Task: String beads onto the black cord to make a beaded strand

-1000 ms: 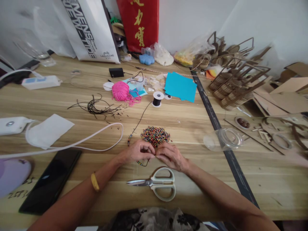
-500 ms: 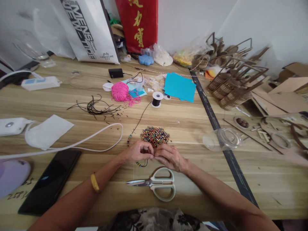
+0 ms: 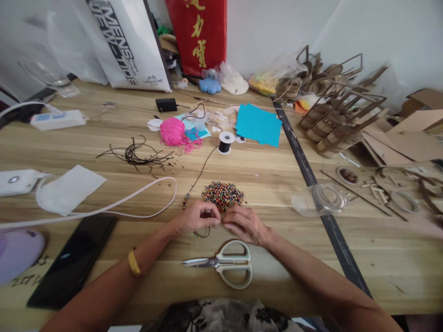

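My left hand (image 3: pixel 200 216) pinches the black cord (image 3: pixel 209 230), which carries colourful beads and runs back to a spool (image 3: pixel 225 144) of black cord. Strung beads (image 3: pixel 186 201) show on both sides of this hand. Fingertip to fingertip with it, my right hand (image 3: pixel 245 224) is closed in a pinch; what lies in it is too small to make out. A pile of small multicoloured beads (image 3: pixel 223 194) lies just beyond the fingers. Nearer to me, scissors (image 3: pixel 221 263) with pale handles rest on the table, blades pointing left.
Left of me lie a black phone (image 3: pixel 72 260), a white cable (image 3: pixel 145 189) and a tangle of black cord pieces (image 3: pixel 138 154). Pink yarn (image 3: pixel 172 131) and blue sheets (image 3: pixel 258 124) sit farther back. On the right are a clear plastic container (image 3: pixel 320 200) and brown baskets (image 3: pixel 339 124).
The left hand has shifted very slightly, and the beaded end of cord below it has swung a little to the left. The right hand stays almost in place.
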A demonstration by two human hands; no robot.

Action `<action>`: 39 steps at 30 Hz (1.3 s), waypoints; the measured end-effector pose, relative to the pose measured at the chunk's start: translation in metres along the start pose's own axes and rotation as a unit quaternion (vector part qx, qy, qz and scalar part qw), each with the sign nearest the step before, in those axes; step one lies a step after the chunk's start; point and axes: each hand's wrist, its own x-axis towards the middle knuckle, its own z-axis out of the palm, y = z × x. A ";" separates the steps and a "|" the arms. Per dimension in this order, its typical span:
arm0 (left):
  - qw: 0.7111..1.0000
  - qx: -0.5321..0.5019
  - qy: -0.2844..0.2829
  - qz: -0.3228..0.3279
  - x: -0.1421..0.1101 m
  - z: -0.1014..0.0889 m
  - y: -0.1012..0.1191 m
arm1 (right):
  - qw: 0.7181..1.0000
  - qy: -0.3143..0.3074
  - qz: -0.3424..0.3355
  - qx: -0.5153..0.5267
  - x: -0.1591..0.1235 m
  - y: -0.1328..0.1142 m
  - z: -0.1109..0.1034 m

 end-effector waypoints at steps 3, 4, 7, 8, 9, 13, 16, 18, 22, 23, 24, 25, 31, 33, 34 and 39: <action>0.999 0.017 0.037 -0.005 -0.005 -0.008 0.012 | 1.000 0.012 0.012 0.010 -0.001 0.003 0.000; 0.998 0.022 0.051 -0.008 -0.007 -0.011 0.015 | 1.000 0.015 0.018 0.014 -0.002 0.004 0.000; 0.996 0.025 0.087 0.001 -0.011 -0.019 0.025 | 0.999 0.018 0.034 0.022 -0.002 0.005 -0.001; 0.995 0.026 0.096 0.002 -0.012 -0.021 0.027 | 0.999 0.019 0.037 0.024 -0.001 0.005 -0.001; 0.994 0.027 0.104 0.003 -0.013 -0.023 0.029 | 0.999 0.022 0.038 0.027 -0.001 0.005 -0.001; 0.990 0.023 0.136 0.014 -0.015 -0.029 0.032 | 0.997 0.045 0.054 0.044 0.000 0.004 -0.002; 0.989 0.014 0.148 0.025 -0.016 -0.032 0.033 | 0.995 0.052 0.064 0.062 0.000 0.005 -0.003; 0.988 0.008 0.151 0.027 -0.017 -0.033 0.033 | 0.993 0.056 0.069 0.071 0.001 0.005 -0.004; 0.988 -0.001 0.147 0.037 -0.018 -0.036 0.033 | 0.991 0.072 0.084 0.082 0.001 0.006 -0.005; 0.989 -0.006 0.144 0.044 -0.019 -0.037 0.033 | 0.989 0.078 0.088 0.085 0.001 0.006 -0.005; 0.989 -0.013 0.139 0.053 -0.020 -0.038 0.033 | 0.988 0.086 0.095 0.088 0.001 0.006 -0.005; 0.989 -0.024 0.131 0.064 -0.022 -0.038 0.034 | 0.986 0.097 0.102 0.091 0.001 0.007 -0.005; 0.995 -0.050 0.012 0.089 -0.033 -0.037 0.051 | 0.974 0.148 0.146 0.095 0.001 0.010 -0.007; 0.997 -0.024 -0.025 0.074 -0.034 -0.033 0.055 | 0.972 0.155 0.151 0.088 0.001 0.011 -0.008; 0.997 -0.005 -0.038 0.066 -0.034 -0.031 0.056 | 0.972 0.158 0.151 0.082 0.000 0.012 -0.009; 0.992 0.122 -0.031 0.019 -0.024 -0.011 0.054 | 0.980 0.136 0.142 0.038 -0.004 0.018 -0.013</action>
